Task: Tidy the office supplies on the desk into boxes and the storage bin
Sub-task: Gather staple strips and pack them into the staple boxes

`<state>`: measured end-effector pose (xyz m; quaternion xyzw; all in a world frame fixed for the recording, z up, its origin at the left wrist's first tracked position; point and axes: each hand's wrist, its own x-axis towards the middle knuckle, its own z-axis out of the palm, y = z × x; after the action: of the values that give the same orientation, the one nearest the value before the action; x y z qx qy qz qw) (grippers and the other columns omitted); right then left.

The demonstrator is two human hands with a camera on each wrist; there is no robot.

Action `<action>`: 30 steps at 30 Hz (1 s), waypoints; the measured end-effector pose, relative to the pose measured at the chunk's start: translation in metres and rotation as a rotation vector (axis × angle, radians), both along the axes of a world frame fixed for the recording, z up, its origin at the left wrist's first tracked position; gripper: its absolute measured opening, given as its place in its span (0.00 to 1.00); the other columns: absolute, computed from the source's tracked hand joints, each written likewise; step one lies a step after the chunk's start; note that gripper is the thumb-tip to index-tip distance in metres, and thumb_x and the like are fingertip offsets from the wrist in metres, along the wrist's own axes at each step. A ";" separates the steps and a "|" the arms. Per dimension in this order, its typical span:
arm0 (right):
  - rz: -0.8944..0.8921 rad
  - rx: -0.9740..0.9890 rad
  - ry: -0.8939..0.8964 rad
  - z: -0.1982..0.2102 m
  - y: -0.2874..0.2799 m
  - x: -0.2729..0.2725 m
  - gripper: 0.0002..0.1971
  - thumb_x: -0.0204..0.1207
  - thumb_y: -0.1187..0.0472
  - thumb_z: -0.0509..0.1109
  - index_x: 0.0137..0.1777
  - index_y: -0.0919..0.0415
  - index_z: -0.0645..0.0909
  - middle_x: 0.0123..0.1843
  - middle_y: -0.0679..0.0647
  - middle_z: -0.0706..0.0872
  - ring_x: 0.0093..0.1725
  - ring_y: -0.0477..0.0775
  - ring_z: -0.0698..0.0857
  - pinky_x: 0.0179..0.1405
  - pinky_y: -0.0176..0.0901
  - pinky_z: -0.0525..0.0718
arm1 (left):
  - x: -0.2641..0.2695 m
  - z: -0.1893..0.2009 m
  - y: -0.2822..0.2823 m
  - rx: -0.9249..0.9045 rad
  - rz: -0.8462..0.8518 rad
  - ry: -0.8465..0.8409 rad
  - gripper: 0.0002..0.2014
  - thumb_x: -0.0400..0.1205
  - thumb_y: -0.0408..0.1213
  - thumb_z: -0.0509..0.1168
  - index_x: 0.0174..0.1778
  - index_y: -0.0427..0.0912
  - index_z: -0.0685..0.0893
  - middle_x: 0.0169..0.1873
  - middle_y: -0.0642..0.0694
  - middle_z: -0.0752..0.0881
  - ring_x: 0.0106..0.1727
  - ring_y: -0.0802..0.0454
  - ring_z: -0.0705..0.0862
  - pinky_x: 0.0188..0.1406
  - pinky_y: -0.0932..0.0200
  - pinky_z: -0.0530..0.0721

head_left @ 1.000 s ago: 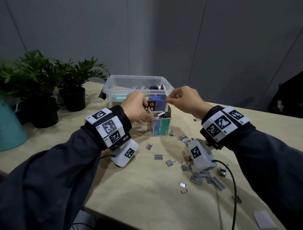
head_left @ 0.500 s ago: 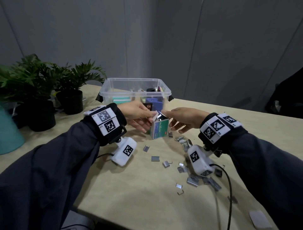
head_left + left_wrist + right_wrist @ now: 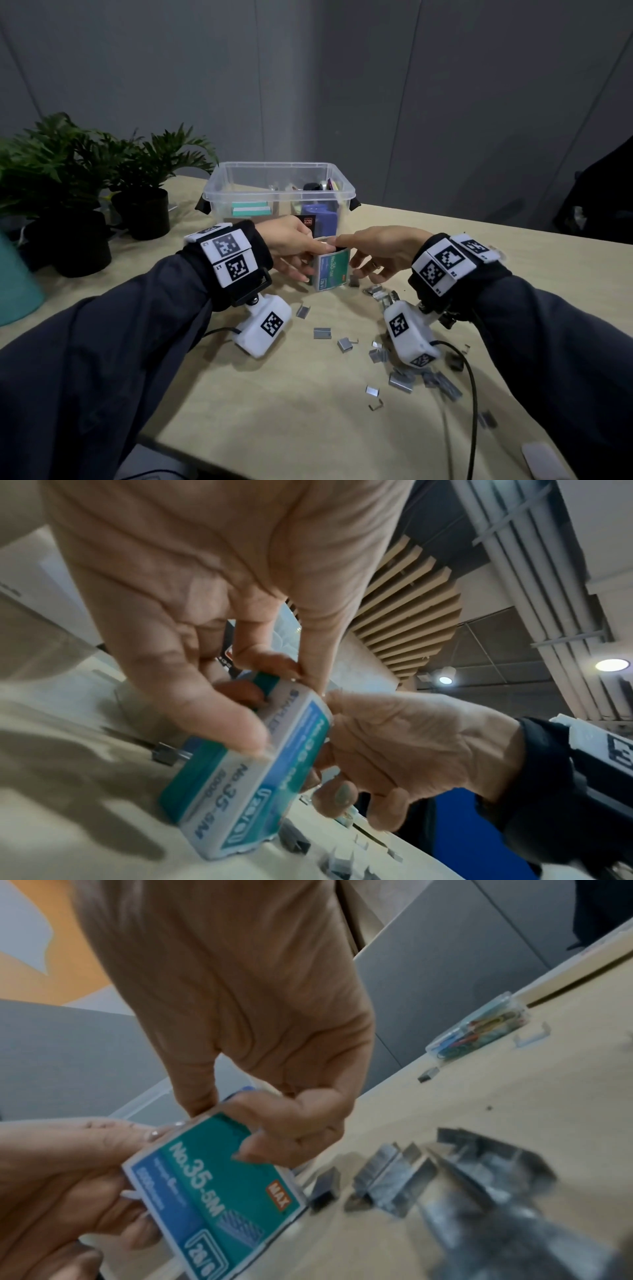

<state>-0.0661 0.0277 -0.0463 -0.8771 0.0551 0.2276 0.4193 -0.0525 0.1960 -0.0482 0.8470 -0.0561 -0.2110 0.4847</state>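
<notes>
Both hands on the staple box (image 3: 331, 270), a small teal/blue carton marked "No.35-5M", standing upright on the counter (image 3: 274, 394) just in front of the clear storage bin (image 3: 279, 192). Left hand (image 3: 291, 245) grips the box from its left side: thumb (image 3: 222, 718) on one face, the other fingers wrapped round behind, index tip at the top edge. Right hand (image 3: 380, 246) is at the top of the box, thumb and index finger pinching the upper edge, the remaining fingers loosely curled down beside its right face. Whether the top flap is fully closed: can't tell, fingers cover it. In the wrist views the box (image 3: 212, 1191) looks tilted, but that's camera angle; its bottom corner is on the counter. Loose staple strips (image 3: 400, 380) are scattered on the counter to the right of and in front of the box, the nearest ones (image 3: 394, 1175) just beside its base, under the right hand. More lie singly toward the counter's front edge. The bin is open-topped and holds a teal-and-white stack (image 3: 250, 209), a purple item (image 3: 320, 219) and some smaller stuff I can't identify. A clear case of coloured paper clips (image 3: 479, 1034) sits on the counter well off to the right, apart from the staples. Two potted plants (image 3: 113, 178) stand at the far left of the counter.
</notes>
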 end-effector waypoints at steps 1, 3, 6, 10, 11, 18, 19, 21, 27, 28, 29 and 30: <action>-0.001 0.006 0.005 -0.001 0.000 0.000 0.24 0.82 0.38 0.63 0.59 0.60 0.82 0.41 0.52 0.77 0.31 0.45 0.78 0.22 0.33 0.77 | 0.000 0.001 0.000 -0.006 -0.001 0.023 0.11 0.78 0.39 0.73 0.41 0.34 0.83 0.43 0.36 0.89 0.36 0.50 0.89 0.33 0.54 0.91; 0.003 0.015 0.017 -0.001 -0.001 -0.001 0.24 0.82 0.39 0.63 0.61 0.61 0.82 0.41 0.52 0.77 0.32 0.45 0.77 0.21 0.33 0.77 | -0.001 0.003 0.000 -0.032 0.010 0.066 0.15 0.78 0.38 0.73 0.51 0.30 0.84 0.49 0.33 0.89 0.38 0.49 0.90 0.38 0.53 0.90; 0.002 0.038 0.028 -0.001 -0.001 -0.002 0.23 0.82 0.40 0.64 0.60 0.61 0.80 0.40 0.53 0.76 0.32 0.45 0.75 0.22 0.33 0.75 | -0.001 0.001 0.000 -0.110 0.072 0.132 0.19 0.79 0.36 0.72 0.60 0.27 0.81 0.42 0.35 0.87 0.38 0.47 0.89 0.38 0.53 0.91; 0.028 0.096 -0.043 -0.003 -0.006 -0.003 0.16 0.86 0.44 0.60 0.65 0.53 0.76 0.45 0.51 0.74 0.34 0.45 0.74 0.28 0.34 0.76 | 0.001 -0.006 0.004 -0.152 0.120 0.217 0.19 0.79 0.39 0.71 0.61 0.30 0.81 0.37 0.39 0.86 0.37 0.47 0.88 0.38 0.51 0.91; 0.021 0.120 -0.040 -0.004 -0.008 -0.003 0.16 0.87 0.45 0.59 0.66 0.53 0.77 0.44 0.51 0.73 0.34 0.45 0.73 0.27 0.34 0.76 | 0.001 -0.007 0.005 -0.130 0.125 0.226 0.19 0.79 0.42 0.71 0.59 0.31 0.81 0.36 0.41 0.86 0.35 0.48 0.87 0.35 0.53 0.90; -0.030 0.237 -0.086 -0.010 -0.012 0.001 0.14 0.86 0.53 0.64 0.60 0.63 0.82 0.39 0.50 0.72 0.32 0.44 0.69 0.26 0.34 0.73 | 0.006 -0.011 0.009 0.055 0.076 0.264 0.21 0.78 0.57 0.68 0.42 0.39 0.85 0.26 0.48 0.82 0.30 0.55 0.77 0.23 0.67 0.71; -0.018 0.264 -0.104 -0.011 -0.012 0.001 0.14 0.86 0.54 0.64 0.62 0.63 0.83 0.41 0.50 0.73 0.32 0.44 0.70 0.26 0.33 0.73 | 0.006 -0.012 0.009 0.066 0.072 0.271 0.23 0.78 0.59 0.68 0.43 0.38 0.85 0.27 0.48 0.83 0.29 0.55 0.76 0.21 0.67 0.72; 0.014 0.316 -0.104 -0.012 -0.015 -0.001 0.12 0.86 0.56 0.64 0.61 0.60 0.84 0.43 0.50 0.76 0.32 0.42 0.72 0.26 0.32 0.75 | 0.005 -0.013 0.012 0.059 0.044 0.278 0.24 0.76 0.59 0.68 0.46 0.38 0.86 0.27 0.49 0.81 0.27 0.57 0.74 0.18 0.68 0.70; 0.067 0.339 -0.209 -0.009 -0.025 -0.007 0.11 0.82 0.63 0.70 0.62 0.51 0.85 0.44 0.47 0.84 0.39 0.43 0.76 0.33 0.33 0.79 | 0.001 -0.011 0.009 -0.128 0.026 -0.051 0.12 0.69 0.40 0.79 0.45 0.45 0.87 0.28 0.50 0.79 0.24 0.59 0.72 0.20 0.68 0.67; 0.034 0.350 -0.242 -0.009 -0.025 -0.007 0.14 0.80 0.65 0.72 0.64 0.52 0.83 0.42 0.48 0.83 0.39 0.44 0.77 0.35 0.34 0.80 | 0.000 -0.010 0.008 -0.141 0.040 -0.099 0.09 0.71 0.38 0.79 0.40 0.45 0.86 0.26 0.50 0.79 0.23 0.59 0.72 0.20 0.68 0.67; -0.005 0.369 -0.266 -0.009 -0.026 -0.007 0.19 0.79 0.66 0.73 0.67 0.52 0.79 0.42 0.49 0.82 0.40 0.45 0.78 0.36 0.35 0.81 | -0.002 -0.009 0.006 -0.150 0.055 -0.145 0.08 0.71 0.36 0.79 0.38 0.45 0.85 0.24 0.51 0.79 0.23 0.59 0.73 0.20 0.68 0.68; -0.032 0.388 -0.292 -0.008 -0.027 -0.007 0.23 0.79 0.67 0.73 0.71 0.50 0.74 0.44 0.50 0.81 0.41 0.45 0.80 0.38 0.38 0.82 | -0.003 -0.009 0.005 -0.154 0.063 -0.199 0.08 0.71 0.34 0.79 0.37 0.44 0.85 0.21 0.52 0.79 0.21 0.59 0.74 0.19 0.68 0.68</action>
<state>-0.0731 0.0010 -0.0547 -0.8028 -0.0368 0.0980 0.5870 -0.0555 0.2011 -0.0571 0.8254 -0.0933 -0.1057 0.5466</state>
